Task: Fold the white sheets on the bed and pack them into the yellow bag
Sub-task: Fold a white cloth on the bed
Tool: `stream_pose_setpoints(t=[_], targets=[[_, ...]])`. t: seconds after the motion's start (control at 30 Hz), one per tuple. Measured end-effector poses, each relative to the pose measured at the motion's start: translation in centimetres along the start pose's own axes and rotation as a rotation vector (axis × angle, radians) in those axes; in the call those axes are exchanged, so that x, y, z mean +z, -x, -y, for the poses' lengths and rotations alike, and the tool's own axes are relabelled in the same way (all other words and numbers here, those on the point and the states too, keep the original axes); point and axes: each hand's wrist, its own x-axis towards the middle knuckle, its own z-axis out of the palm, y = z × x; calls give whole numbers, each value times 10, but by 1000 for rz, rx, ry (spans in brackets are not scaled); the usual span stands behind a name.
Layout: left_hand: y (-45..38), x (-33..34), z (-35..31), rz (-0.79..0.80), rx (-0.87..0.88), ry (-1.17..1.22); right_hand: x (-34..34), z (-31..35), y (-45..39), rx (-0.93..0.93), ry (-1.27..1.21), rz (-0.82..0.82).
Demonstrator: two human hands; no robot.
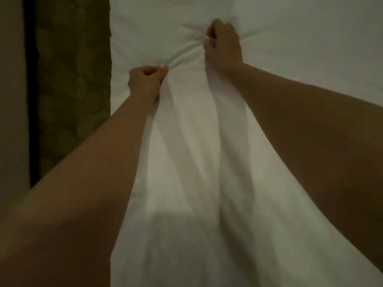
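Note:
A white sheet (186, 162) covers the bed and fills the middle and right of the head view. My left hand (145, 79) is a fist pinching a bunch of this sheet near the bed's left side. Further up and to the right, my right hand (223, 44) is closed on another bunch of the same sheet. Long folds run from both grips down toward me between my forearms. The yellow bag is not in view.
The bed's left edge (110, 79) runs straight up the picture. Beside it lies a dim patterned floor or carpet (72, 79), then a dark strip and a pale wall (10, 79) at the far left.

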Motion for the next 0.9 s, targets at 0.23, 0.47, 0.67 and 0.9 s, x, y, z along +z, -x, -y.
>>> stream_pose_setpoints(t=[0.23, 0.47, 0.67, 0.9], targets=[[32, -21, -7, 142, -112, 99, -15, 5, 63, -225, -18, 165], [136, -74, 70, 317, -228, -113, 23, -36, 284, -310, 511, 205], [224, -102, 127, 335, -291, -311, 28, -42, 430, -223, 453, 389], [306, -127, 158, 290, -25, -501, -12, -7, 464, 177, -137, 290]])
